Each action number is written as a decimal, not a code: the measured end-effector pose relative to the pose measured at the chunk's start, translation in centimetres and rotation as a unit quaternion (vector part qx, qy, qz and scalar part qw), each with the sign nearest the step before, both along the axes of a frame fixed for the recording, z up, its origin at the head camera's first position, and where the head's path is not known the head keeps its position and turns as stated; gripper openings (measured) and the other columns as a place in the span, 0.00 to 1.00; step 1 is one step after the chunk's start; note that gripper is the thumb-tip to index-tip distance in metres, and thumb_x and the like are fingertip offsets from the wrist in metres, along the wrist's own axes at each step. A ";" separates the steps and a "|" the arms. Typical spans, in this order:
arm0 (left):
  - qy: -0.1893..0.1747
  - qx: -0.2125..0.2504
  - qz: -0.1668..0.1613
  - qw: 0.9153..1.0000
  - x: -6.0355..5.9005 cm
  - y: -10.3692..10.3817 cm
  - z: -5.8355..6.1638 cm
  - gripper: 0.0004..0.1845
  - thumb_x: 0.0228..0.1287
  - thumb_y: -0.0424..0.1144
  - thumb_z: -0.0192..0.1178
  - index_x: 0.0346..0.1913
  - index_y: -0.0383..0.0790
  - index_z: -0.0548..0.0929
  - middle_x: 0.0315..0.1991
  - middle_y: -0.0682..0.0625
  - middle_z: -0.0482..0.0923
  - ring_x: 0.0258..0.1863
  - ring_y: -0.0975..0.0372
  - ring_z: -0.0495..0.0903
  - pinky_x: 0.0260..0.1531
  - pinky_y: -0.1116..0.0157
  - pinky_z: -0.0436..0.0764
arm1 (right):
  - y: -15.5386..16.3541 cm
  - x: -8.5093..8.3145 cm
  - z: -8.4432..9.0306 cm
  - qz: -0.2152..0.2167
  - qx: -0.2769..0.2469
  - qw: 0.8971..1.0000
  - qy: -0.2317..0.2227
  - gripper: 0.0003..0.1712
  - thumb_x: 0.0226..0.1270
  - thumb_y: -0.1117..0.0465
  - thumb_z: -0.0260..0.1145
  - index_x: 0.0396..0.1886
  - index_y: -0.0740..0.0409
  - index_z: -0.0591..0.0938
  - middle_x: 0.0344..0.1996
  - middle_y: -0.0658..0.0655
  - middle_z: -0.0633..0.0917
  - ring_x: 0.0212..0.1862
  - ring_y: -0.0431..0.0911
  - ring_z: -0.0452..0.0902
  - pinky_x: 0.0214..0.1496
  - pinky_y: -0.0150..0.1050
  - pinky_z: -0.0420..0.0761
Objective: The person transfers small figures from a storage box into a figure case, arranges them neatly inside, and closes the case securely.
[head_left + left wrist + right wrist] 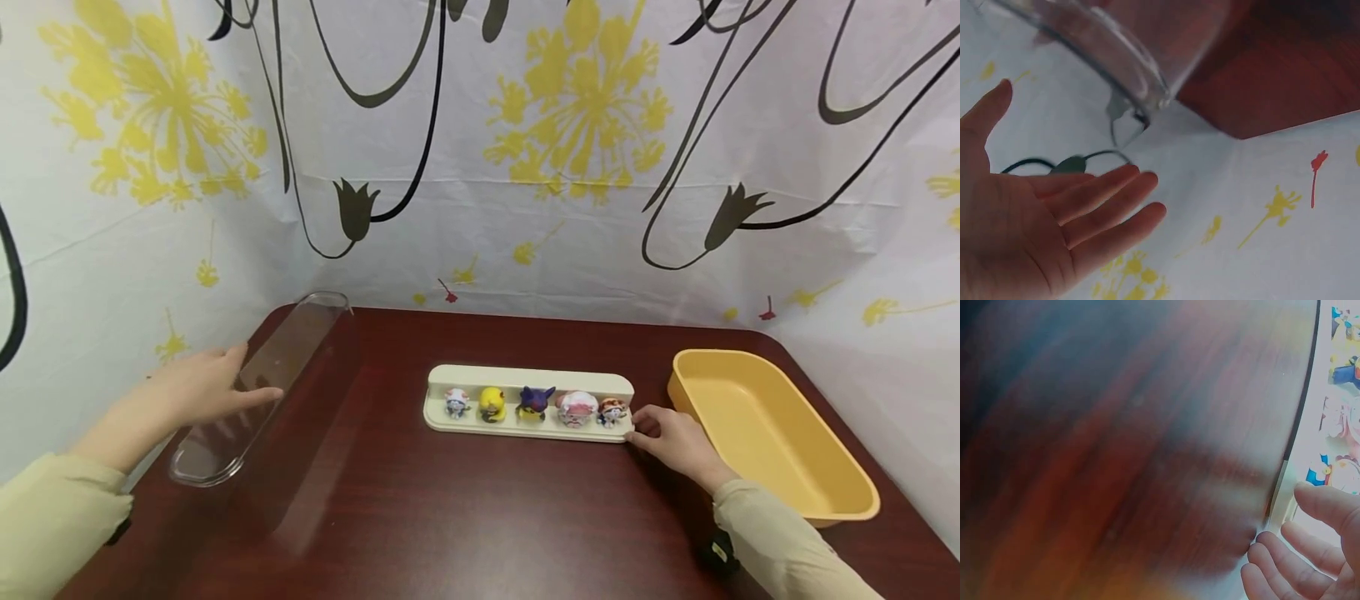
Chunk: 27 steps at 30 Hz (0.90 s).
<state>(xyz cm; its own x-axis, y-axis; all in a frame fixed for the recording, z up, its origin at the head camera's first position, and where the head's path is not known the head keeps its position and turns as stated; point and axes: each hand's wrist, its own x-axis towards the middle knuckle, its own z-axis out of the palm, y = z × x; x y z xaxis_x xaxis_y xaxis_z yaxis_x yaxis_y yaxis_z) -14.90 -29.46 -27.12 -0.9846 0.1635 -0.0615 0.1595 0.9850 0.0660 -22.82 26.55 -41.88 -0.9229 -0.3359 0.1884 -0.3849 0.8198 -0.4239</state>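
A cream display stand [525,429] holds a row of several small figurines: a white one [456,403], a yellow one [492,405], a dark purple one [534,403], a pink-and-white one [577,409] and a brown-and-white one [612,412]. My right hand [678,446] holds the stand's right end, thumb and fingers bent at its corner. In the right wrist view, the thumb [1329,503] lies over the rim. At the left, my left hand [198,387] is spread beside a clear plastic cover [292,342]; its palm [1016,231] holds nothing. Whether it touches the cover, I cannot tell.
A yellow rectangular tub [772,442] stands right of my right hand. Everything is on a dark red-brown table [465,517]. Floral-patterned white sheeting [465,150] surrounds the table at the back and both sides.
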 end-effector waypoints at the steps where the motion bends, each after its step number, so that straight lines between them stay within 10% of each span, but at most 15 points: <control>1: -0.006 0.000 0.005 1.000 -0.3 0.1 -0.1 0.51 0.50 0.67 0.51 0.51 0.14 0.62 0.43 0.23 0.69 0.40 0.38 0.71 0.35 0.47 0.70 | 0.0 0.0 0.0 -0.002 0.001 1.000 0.001 0.10 0.50 0.60 0.68 0.31 0.59 0.79 0.23 0.48 0.80 0.25 0.40 0.74 0.29 0.40 0.73; 15: -0.066 -0.035 0.057 0.996 -2.4 1.7 -0.5 0.39 0.39 0.78 0.45 0.11 0.40 0.70 0.16 0.49 0.67 0.16 0.57 0.69 0.14 0.62 0.66 | 0.0 0.1 0.1 -0.004 0.010 1.000 -0.004 0.10 0.51 0.60 0.67 0.31 0.59 0.79 0.24 0.49 0.80 0.25 0.41 0.74 0.29 0.40 0.73; 27: -0.109 -0.053 0.069 0.990 -3.5 2.1 -0.5 0.36 0.37 0.76 0.48 0.14 0.42 0.74 0.19 0.49 0.69 0.18 0.57 0.71 0.16 0.63 0.69 | 0.0 0.1 0.1 -0.006 0.006 1.000 -0.003 0.09 0.51 0.60 0.68 0.31 0.59 0.78 0.24 0.49 0.80 0.26 0.41 0.74 0.29 0.40 0.73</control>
